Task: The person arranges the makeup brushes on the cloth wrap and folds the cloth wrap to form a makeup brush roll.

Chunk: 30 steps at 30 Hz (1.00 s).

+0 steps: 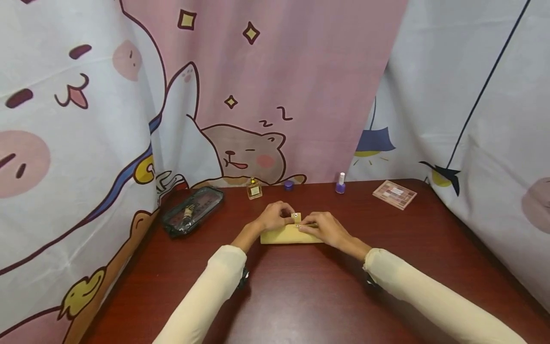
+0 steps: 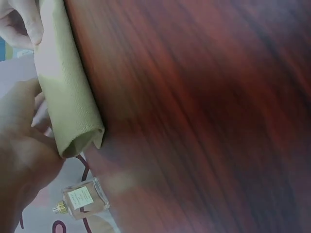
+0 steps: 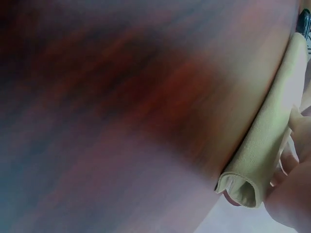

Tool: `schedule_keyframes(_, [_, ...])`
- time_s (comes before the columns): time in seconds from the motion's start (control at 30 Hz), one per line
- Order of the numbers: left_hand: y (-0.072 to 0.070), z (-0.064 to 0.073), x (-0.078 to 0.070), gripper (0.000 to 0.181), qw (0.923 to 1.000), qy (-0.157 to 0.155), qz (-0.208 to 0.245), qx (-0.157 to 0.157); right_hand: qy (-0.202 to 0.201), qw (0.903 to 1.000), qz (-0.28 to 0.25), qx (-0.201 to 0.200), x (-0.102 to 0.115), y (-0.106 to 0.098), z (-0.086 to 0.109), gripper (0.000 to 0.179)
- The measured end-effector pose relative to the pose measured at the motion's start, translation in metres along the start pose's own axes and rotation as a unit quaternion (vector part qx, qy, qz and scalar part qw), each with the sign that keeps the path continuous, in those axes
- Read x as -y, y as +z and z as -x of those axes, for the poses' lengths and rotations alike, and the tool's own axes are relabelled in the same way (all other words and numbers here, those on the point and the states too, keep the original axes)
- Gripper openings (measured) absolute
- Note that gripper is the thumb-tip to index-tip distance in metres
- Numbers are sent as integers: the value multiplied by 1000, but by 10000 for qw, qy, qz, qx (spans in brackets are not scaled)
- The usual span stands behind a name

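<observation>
A pale yellow rolled case lies crosswise on the table, its end showing as a hollow tube of textured material in the left wrist view. A short tab with a metal snap stands up at its far edge, between the hands. My left hand holds the case left of the tab, fingers bent behind it. On the other side my right hand grips the case, thumb on its near face close to the snap. In the right wrist view the right fingers curl behind the roll.
A clear black-edged zip pouch with a small tube lies at the left. Along the back stand a perfume bottle, a small purple jar and purple nail polish. An eyeshadow palette lies back right.
</observation>
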<state>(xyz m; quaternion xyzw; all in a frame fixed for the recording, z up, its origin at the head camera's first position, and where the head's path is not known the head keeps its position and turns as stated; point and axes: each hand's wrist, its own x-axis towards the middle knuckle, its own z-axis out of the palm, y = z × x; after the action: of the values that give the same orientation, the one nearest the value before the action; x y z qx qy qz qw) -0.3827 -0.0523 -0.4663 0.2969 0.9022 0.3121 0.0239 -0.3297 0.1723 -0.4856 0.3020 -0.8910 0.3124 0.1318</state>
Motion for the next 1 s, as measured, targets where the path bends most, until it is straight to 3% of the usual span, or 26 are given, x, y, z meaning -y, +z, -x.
schedule_keyframes(0.17, [-6,4,-5,12,9982,382,468,-68,42,9992,385,-13,0,-3,-2,9])
schedule_keyframes(0.27, [-8,6,-7,15,9975,531,462,12,196,9988,442,1,0,-4,-2,8])
schedule_keyframes(0.63, [-11,20,-9,21,9887,1409,-499,98,443,9981,421,0,1,-7,-2,12])
schedule_keyframes(1.0, [-1,28,-13,21,9905,1218,-618,-159,319,9975,628,72,1,-7,-3,15])
